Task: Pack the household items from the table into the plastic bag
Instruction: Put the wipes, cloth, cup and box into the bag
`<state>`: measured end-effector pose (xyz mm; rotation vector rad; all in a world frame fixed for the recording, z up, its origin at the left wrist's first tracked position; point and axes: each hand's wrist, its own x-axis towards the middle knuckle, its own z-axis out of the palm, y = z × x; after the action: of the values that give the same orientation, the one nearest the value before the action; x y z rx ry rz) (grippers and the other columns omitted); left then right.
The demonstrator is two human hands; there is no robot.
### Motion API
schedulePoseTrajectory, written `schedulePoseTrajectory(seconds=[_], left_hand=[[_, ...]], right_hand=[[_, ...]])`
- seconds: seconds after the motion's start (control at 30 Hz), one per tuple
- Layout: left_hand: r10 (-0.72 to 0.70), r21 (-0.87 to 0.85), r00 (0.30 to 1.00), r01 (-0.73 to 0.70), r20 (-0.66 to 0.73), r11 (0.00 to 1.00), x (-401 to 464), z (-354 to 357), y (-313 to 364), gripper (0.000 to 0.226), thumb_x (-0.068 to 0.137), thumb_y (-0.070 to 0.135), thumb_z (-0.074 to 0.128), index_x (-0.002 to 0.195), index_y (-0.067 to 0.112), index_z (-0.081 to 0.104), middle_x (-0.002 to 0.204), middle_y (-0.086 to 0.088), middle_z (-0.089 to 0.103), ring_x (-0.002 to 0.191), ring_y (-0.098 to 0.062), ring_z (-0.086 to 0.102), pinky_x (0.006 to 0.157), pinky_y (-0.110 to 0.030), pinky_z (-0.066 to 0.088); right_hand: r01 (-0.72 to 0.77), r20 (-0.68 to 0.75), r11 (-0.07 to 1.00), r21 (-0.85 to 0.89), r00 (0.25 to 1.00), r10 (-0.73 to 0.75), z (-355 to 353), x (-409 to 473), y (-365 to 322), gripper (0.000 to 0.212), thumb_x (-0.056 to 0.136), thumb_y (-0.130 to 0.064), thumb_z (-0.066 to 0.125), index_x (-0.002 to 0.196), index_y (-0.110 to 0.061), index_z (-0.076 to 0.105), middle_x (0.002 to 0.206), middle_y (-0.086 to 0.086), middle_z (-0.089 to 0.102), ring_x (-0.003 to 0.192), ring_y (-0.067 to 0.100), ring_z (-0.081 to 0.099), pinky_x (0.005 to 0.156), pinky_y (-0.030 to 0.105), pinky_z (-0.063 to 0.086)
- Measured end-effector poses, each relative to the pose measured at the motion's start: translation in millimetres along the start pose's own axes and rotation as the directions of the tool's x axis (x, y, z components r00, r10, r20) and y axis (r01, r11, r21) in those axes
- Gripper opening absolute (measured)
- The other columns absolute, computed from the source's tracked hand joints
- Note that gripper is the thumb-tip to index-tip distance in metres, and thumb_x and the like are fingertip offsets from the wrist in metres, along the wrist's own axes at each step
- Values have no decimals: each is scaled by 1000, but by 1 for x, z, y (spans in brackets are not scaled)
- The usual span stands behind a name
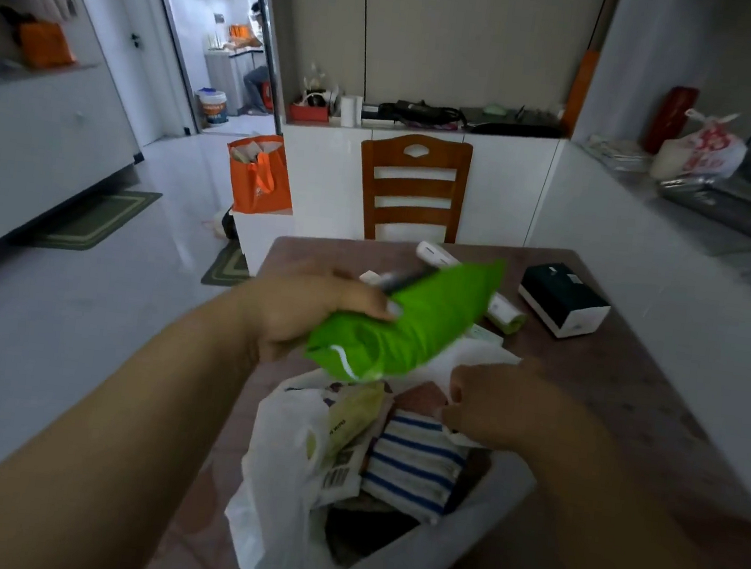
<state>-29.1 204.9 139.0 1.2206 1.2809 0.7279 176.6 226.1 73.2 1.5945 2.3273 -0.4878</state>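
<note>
A white plastic bag (282, 470) lies open on the brown table (622, 406) in front of me. Inside it I see a blue-and-white striped cloth (413, 466), a pale packet with a barcode (349, 435) and something dark below. My left hand (314, 310) grips a bright green packet (411, 326) just above the bag's mouth. My right hand (504, 406) pinches the bag's far rim and holds it open. A dark pen-like thing (407, 276) pokes out behind the green packet.
Further back on the table are a black-and-white box (563, 301), a white roll with a green end (506, 315) and a white oblong item (435, 253). A wooden chair (413, 185) stands behind the table. An orange bag (259, 177) sits to the left.
</note>
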Motion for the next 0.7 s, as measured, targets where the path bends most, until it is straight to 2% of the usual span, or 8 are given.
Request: schedulePoseTrajectory(seconds=[0.07,0.17,0.23,0.33,0.4,0.5,0.63,0.7], left_hand=[[-99,42,995,97,28,994,-3,16,-10,24,71,15,74,89,1,67,73,-12,74,59,-19,70,52,-22,56],[-209,104,977,203,48,974,-9,24,-24,38,71,20,76,98,-5,67,85,-20,72,66,-24,70,60,-27,59],[-228,146,973,221,32,964,-14,22,-32,29,75,17,74,93,-4,67,79,-17,72,61,-21,69,54,-24,57],[-242,197,970,240,-13,951,-20,21,-41,31,68,17,77,90,-2,65,73,-14,73,58,-20,70,52,-23,55],[-263,244,964,264,-39,933,-22,26,-45,27,72,16,78,90,-1,66,75,-14,73,60,-20,69,55,-25,56],[-245,412,965,262,-95,873,-21,41,-47,30,72,20,78,95,3,67,86,-14,72,71,-23,68,65,-27,57],[-90,622,984,167,-154,765,-12,65,-55,57,68,37,80,115,15,56,109,-5,64,98,-21,62,89,-32,53],[-6,746,988,120,-153,655,-4,79,-69,68,69,45,77,125,18,49,119,-3,59,106,-20,58,92,-32,49]], right_hand=[[-1,-13,1000,3,1000,1,4,-3,9,38,98,-38,36,104,-11,62,108,7,62,115,22,53,90,28,36],[-13,-27,998,-67,1000,11,8,-5,20,39,99,-32,36,118,-9,62,121,10,64,112,25,58,92,32,44],[-61,-20,996,-57,998,60,5,-11,26,32,95,-25,45,118,-10,62,111,11,67,89,23,65,75,30,49],[-37,-5,980,195,999,38,-2,-21,40,56,100,-41,28,100,-3,70,76,12,71,58,16,61,57,21,44],[-17,-31,840,543,999,41,-10,-29,48,76,98,-54,18,88,2,70,48,10,62,40,14,55,50,20,44],[146,-205,557,817,978,44,-27,-45,49,68,95,-60,18,94,-13,67,39,4,58,36,12,52,54,26,46],[319,-317,36,947,947,-59,-36,-51,41,71,90,-67,20,123,-17,58,86,10,77,64,20,56,57,26,47],[366,-369,-44,929,925,-93,-34,-51,38,71,89,-67,20,129,-19,55,104,11,75,77,27,54,63,27,46]])
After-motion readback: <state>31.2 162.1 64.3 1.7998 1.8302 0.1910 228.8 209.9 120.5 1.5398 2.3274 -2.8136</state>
